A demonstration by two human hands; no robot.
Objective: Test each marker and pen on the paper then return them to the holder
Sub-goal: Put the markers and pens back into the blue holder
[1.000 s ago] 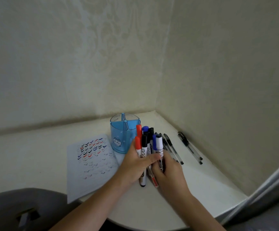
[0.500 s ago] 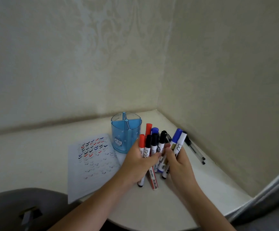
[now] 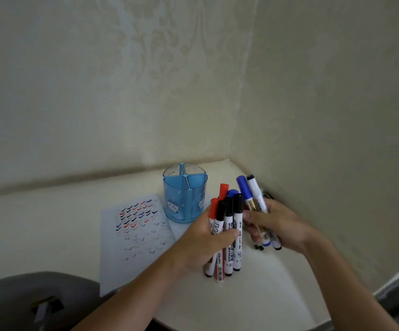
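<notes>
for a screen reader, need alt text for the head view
A person's left hand grips a bunch of markers while the right hand holds a blue-capped marker and others, beside a blue holder and paper covered in check marks.

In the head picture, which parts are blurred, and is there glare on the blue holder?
Head view: dim, even light, no hard shadows; the right hand and the blue-capped marker it grips are slightly motion-smeared; the marker bundle in the left hand is sharp, and the word MARKER reads; the blue holder shows no strong glare.
</notes>
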